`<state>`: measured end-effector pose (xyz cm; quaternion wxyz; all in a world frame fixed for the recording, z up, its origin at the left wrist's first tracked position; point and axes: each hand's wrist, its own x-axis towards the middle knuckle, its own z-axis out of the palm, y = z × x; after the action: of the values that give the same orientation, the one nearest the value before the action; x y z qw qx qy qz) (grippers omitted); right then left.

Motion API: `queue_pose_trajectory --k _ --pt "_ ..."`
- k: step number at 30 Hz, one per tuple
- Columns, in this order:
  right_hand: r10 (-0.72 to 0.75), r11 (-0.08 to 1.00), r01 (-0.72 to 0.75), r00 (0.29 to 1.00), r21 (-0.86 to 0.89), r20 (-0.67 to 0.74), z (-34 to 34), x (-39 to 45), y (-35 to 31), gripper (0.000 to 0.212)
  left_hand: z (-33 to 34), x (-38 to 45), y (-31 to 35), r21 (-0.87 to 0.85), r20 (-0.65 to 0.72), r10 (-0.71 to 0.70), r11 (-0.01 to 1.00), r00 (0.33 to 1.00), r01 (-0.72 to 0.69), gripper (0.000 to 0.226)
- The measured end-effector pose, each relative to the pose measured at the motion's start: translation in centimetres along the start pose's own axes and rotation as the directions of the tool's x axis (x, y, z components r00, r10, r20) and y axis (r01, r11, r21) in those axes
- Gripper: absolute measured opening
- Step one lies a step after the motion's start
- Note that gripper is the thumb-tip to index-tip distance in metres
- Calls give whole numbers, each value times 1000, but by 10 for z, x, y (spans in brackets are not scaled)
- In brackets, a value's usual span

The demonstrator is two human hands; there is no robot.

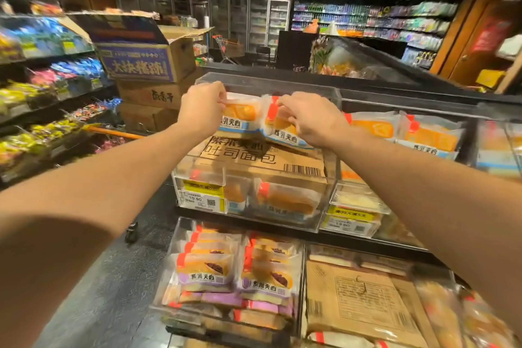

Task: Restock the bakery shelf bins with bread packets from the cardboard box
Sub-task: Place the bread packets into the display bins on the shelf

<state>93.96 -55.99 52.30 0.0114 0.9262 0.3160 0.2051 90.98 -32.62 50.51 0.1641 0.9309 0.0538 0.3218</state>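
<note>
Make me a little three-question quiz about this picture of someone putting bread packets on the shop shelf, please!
1. True or false: each hand grips its own bread packet.
2. What colour band runs along the bottom of the packets in the lower bin? A) purple B) green C) black
3. Fill the gap: the flattened cardboard box lies ____ the two held packets.

Key
1. True: the left hand pinches the left packet and the right hand pinches the right packet, both at the top clear bin.
2. A, purple.
3. Below.
</note>
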Motion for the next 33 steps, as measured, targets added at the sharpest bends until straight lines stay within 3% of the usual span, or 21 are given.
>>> queue_pose_trajectory --k 3,7,9,12,16,18,21,23,26,27,30,33 --pt "87 990 -91 995 -108 -46 6 3 2 34 8 4 0 24 34 20 1000 999 -20 22" --pt "88 949 -134 982 -284 -168 9 -5 -17 30 21 3 -1 35 156 -13 999 988 8 42" --pt "95 950 -148 976 -276 -194 14 -11 -27 31 24 3 0 -6 194 -18 1000 981 19 52" --pt "135 977 -151 985 -151 -107 25 -14 -35 36 23 1 3 -29 236 -17 999 972 24 63" --pt "187 976 -189 982 -105 -34 30 -10 -32 47 18 -8 7 114 245 15 992 969 -44 76" --pt "199 971 -202 979 -126 -30 30 -9 -32 51 14 -15 7 220 154 85 968 984 -118 74" --pt "208 967 -213 977 -139 -48 31 -9 -32 52 11 -23 6 266 32 211 940 977 -211 48" --pt "220 966 -225 974 -127 -57 31 -9 -31 50 14 -22 6 178 147 191 960 971 -216 31" --pt "215 968 -221 974 -116 -65 31 -11 -31 48 21 -19 6 78 363 114 985 925 -152 24" --pt "212 970 -218 975 -109 -63 31 -11 -31 47 23 -19 7 36 379 120 989 918 -144 20" --pt "225 970 -228 973 -79 -48 29 -13 -33 51 26 -19 11 -34 426 137 990 894 -136 39" --pt "234 971 -235 972 -52 -28 25 -17 -34 51 25 -21 10 -51 388 133 991 912 -122 35"
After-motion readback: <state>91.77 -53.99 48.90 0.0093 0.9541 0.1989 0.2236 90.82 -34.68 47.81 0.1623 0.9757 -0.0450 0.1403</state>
